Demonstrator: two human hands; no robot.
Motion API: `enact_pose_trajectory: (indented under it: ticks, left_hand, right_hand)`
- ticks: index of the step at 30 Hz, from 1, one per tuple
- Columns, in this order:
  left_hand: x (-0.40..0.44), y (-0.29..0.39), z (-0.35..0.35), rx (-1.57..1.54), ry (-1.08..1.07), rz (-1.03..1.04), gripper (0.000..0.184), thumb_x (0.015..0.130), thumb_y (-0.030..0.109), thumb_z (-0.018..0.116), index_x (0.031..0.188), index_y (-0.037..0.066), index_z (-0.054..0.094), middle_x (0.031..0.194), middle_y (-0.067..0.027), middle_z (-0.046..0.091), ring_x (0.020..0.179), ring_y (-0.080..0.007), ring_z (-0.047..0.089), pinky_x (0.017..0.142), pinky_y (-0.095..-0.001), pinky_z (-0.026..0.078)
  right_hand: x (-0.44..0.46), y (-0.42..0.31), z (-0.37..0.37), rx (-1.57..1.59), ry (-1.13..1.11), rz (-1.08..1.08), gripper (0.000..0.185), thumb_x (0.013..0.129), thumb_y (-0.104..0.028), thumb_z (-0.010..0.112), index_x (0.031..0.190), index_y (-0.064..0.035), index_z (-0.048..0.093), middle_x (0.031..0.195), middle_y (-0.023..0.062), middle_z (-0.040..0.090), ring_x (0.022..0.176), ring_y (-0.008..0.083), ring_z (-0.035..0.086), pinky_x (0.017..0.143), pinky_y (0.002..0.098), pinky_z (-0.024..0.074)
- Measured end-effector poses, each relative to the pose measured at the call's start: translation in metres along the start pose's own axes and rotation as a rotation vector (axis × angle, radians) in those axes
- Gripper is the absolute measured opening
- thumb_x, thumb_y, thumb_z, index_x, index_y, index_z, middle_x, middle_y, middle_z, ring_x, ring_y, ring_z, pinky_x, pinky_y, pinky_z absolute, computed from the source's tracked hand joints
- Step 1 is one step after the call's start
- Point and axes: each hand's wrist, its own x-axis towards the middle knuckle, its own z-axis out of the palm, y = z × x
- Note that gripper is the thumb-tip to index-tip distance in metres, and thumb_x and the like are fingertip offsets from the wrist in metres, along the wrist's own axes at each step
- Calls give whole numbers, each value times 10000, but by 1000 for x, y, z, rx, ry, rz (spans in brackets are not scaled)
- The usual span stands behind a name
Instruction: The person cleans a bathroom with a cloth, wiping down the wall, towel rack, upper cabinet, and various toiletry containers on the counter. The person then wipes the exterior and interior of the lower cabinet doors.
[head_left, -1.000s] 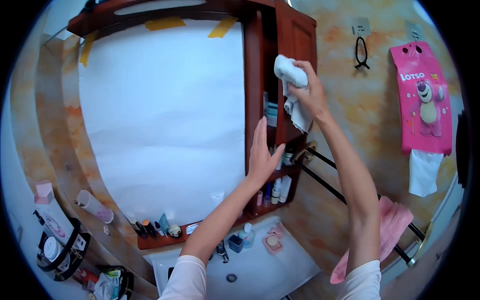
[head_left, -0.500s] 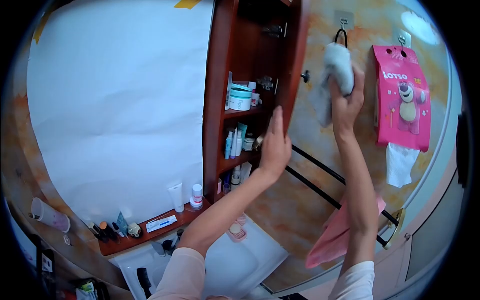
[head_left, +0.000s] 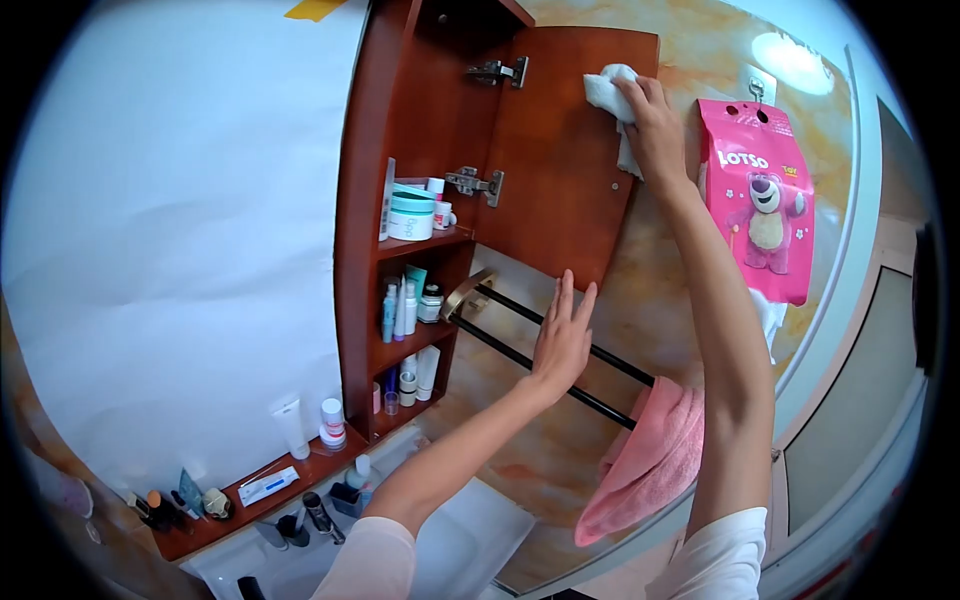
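Observation:
My right hand (head_left: 650, 125) is closed around a crumpled white cloth (head_left: 610, 90) and holds it against the inner face of the brown cabinet door (head_left: 560, 150), near its outer upper edge. Part of the cloth hangs below my fingers. The door stands swung out on two metal hinges (head_left: 490, 185). My left hand (head_left: 563, 345) has its fingers stretched out, with the fingertips at the door's bottom edge. Whether they press on it I cannot tell. Behind that hand runs a black double towel bar (head_left: 520, 358).
Open cabinet shelves (head_left: 425, 245) hold several jars and tubes. A pink towel (head_left: 645, 460) hangs on the bar. A pink tissue pack (head_left: 757, 200) hangs at the right. Below are a ledge (head_left: 220, 510) with toiletries and a white sink (head_left: 460, 540).
The door has swung wider, showing its inner face. My right hand has brought the cloth from in front of the wall onto the door. My left hand has shifted lower along the door.

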Motion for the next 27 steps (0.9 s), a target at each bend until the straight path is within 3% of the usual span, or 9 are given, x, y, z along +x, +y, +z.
enact_pose_trajectory:
  ticks: [4,7,12,16,17,20,24,25,27]
  left_hand:
    - [-3,-4,2,-22,8,30,661,852,20,625,1462,60,376,1556,-278,182,1413,-448,268,1143,-451,288]
    - [-13,-5,-6,-81,-35,14,575,855,33,629,1403,42,456,1538,-252,265,1402,-432,299,1135,-452,301]
    - [-73,24,-63,-196,54,54,429,863,49,636,1286,31,573,1442,-196,451,1362,-394,388,1117,-456,331]
    - [-140,40,-100,-260,100,0,342,836,29,664,1177,33,642,1313,-166,581,1263,-371,517,1096,-491,350]
    - [-158,41,-106,-256,81,-31,328,833,25,665,1161,31,648,1297,-164,593,1253,-367,528,1092,-488,355]
    - [-201,37,-117,-247,60,-171,304,842,32,659,1146,42,662,1278,-149,607,1238,-347,543,1079,-492,366]
    - [-231,26,-135,-233,124,-297,292,831,27,666,1122,49,671,1260,-133,620,1218,-330,561,1059,-478,387]
    - [-236,23,-139,-237,153,-333,288,813,9,670,1099,43,679,1238,-128,631,1195,-325,576,1048,-470,397]
    - [-246,19,-154,-211,212,-340,274,809,-2,659,1081,28,680,1208,-136,643,1154,-326,596,1041,-465,404]
  right_hand:
    - [14,5,16,-233,42,-180,557,657,2,697,1176,-172,591,1194,101,565,1104,314,546,914,421,457]
    - [-20,-12,20,-200,-140,-316,350,818,-65,535,1157,-132,583,1204,134,554,1125,336,538,950,435,438]
    - [-135,-80,5,108,-657,-726,204,819,-126,563,1019,-137,602,1164,119,552,1209,319,521,1037,432,416]
    - [-79,-53,20,-4,-669,-561,267,788,-100,594,1049,-153,613,1193,112,553,1149,339,540,1022,438,419]
    - [-53,-42,26,76,-564,-358,297,775,-85,603,1064,-149,614,1197,112,553,1138,347,541,1006,443,426]
    - [-16,-26,42,-244,-164,-394,350,747,-45,625,1087,-130,615,1237,125,545,1120,359,538,982,453,431]
    - [-71,-84,40,-2,-621,-405,294,789,-58,602,1076,-118,622,1290,132,540,1165,342,505,1034,453,395]
    - [-106,-82,56,31,-552,-576,242,826,-94,558,1055,-128,627,1255,105,559,1187,316,499,1037,439,395]
    - [-136,-105,37,56,-811,-730,212,837,-137,541,1032,-122,623,1273,95,557,1258,294,472,1064,416,385]
